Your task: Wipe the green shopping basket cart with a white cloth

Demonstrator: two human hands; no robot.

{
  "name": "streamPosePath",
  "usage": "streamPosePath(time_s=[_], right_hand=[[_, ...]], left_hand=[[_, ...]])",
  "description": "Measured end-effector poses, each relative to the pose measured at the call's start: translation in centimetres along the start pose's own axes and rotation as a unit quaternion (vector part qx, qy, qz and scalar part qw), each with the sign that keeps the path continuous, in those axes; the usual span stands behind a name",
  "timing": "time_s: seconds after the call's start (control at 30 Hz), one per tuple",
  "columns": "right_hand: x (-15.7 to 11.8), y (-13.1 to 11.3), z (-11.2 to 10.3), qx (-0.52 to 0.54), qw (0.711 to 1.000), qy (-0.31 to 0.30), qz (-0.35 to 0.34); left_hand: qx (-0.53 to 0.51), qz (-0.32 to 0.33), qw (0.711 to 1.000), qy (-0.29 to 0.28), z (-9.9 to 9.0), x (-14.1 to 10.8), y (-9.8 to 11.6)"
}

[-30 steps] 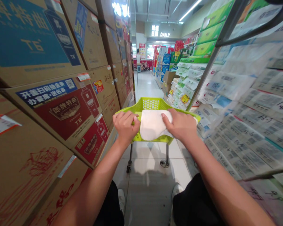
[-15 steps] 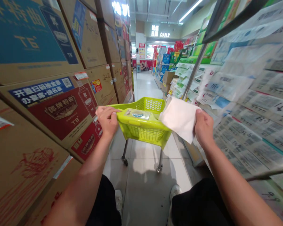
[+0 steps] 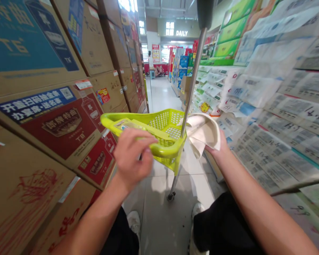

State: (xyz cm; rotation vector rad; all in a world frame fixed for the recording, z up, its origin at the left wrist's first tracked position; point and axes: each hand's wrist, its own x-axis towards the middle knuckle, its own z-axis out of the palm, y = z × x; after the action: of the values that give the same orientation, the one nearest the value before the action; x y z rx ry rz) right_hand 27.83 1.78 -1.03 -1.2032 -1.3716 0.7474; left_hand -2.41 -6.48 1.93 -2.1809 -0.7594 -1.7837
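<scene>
A lime-green shopping basket trolley (image 3: 162, 152) stands before me, turned at an angle. Its metal handle pole (image 3: 194, 78) rises from the near right corner to a dark grip at the top edge. Over the near rim is my left hand (image 3: 133, 156), fingers bent and thumb apart, with nothing visible in it. My right hand (image 3: 221, 144) is closed on a cream-white cloth (image 3: 202, 129) at the basket's right side. The cloth is draped and folded, hiding most of those fingers. On the near rim, a clear label holder (image 3: 127, 124) shows beyond my left hand.
Stacked cardboard cartons (image 3: 66, 122) wall the left side. White tissue packs (image 3: 289, 120) are piled along the right, with green boxes (image 3: 234, 35) above. A tiled aisle (image 3: 162, 94) runs ahead between them. My shoes (image 3: 133, 221) are on the floor below.
My left hand has left the rim's left corner and moved right. The trolley has turned, bringing its pole toward the middle. The cloth in my right hand has folded over.
</scene>
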Motion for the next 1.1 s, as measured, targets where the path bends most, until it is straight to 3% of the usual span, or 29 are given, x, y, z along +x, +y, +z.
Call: streamPosePath(time_s=[0.07, 0.13, 0.23, 0.33, 0.57, 0.7, 0.9, 1.0, 1.1], right_hand=[[-0.1, -0.7, 1.0, 0.1, 0.995, -0.001, 0.028], [-0.4, -1.6, 2.1, 0.156, 0.987, 0.011, 0.049], [-1.0, -2.7, 3.5, 0.213, 0.975, 0.035, 0.06], [-1.5, -3.1, 3.8, 0.223, 0.971, 0.047, 0.069], [-2.3, -3.3, 1.9, 0.211, 0.961, -0.108, 0.141], [-2.8, -3.6, 1.7, 0.208, 0.966, -0.093, 0.121], [-1.4, -2.7, 2.7, 0.241, 0.967, -0.049, 0.069], [0.4, -0.6, 1.7, 0.223, 0.974, -0.001, 0.037], [2.2, 1.4, -0.5, 0.116, 0.993, 0.029, -0.014]], left_hand=[[-0.066, 0.043, 0.983, -0.165, 1.5, -0.1, 4.5], [-0.155, -0.021, 0.958, -0.239, 3.5, -0.5, 8.0], [-0.212, -0.156, 0.941, -0.215, 6.6, -0.9, 10.8], [-0.243, -0.266, 0.919, -0.16, 9.1, -1.3, 11.1], [-0.308, -0.421, 0.843, -0.13, 11.6, -1.8, 9.7], [-0.304, -0.451, 0.83, -0.125, 11.8, -1.5, 9.4], [-0.295, -0.421, 0.855, -0.069, 11.5, -2.0, 9.5], [-0.297, -0.399, 0.865, -0.064, 10.6, -2.1, 10.3], [-0.293, -0.388, 0.871, -0.072, 9.8, -2.1, 11.2]])
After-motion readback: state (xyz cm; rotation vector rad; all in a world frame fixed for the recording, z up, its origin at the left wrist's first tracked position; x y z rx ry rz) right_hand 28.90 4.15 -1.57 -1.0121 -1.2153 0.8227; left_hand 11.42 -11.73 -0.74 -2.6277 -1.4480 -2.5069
